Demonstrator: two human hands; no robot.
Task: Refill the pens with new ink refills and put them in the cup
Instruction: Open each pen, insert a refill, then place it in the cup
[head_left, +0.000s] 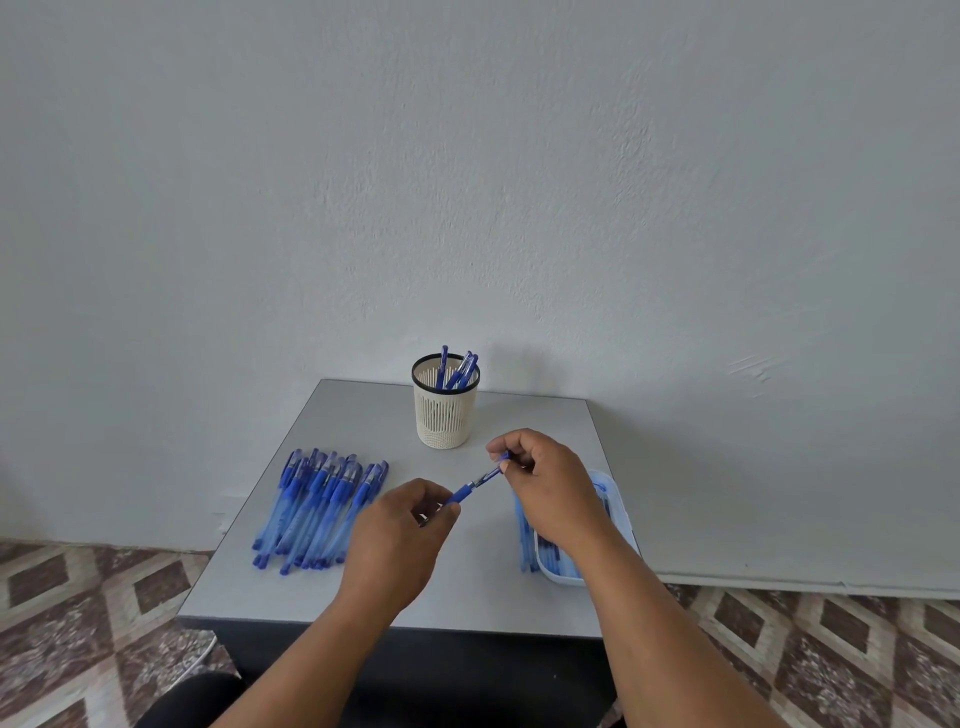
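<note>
Both hands hold one slim blue plastic pen above the grey counter: left hand pinches the grip end, right hand the other, probably to twist it apart. Unfilled pens lie fanned left; the cream mesh cup stands behind, within reach.

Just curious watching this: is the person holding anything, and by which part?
Yes, one blue pen: the left hand grips its lower grip end, the right hand pinches its upper end.
</note>
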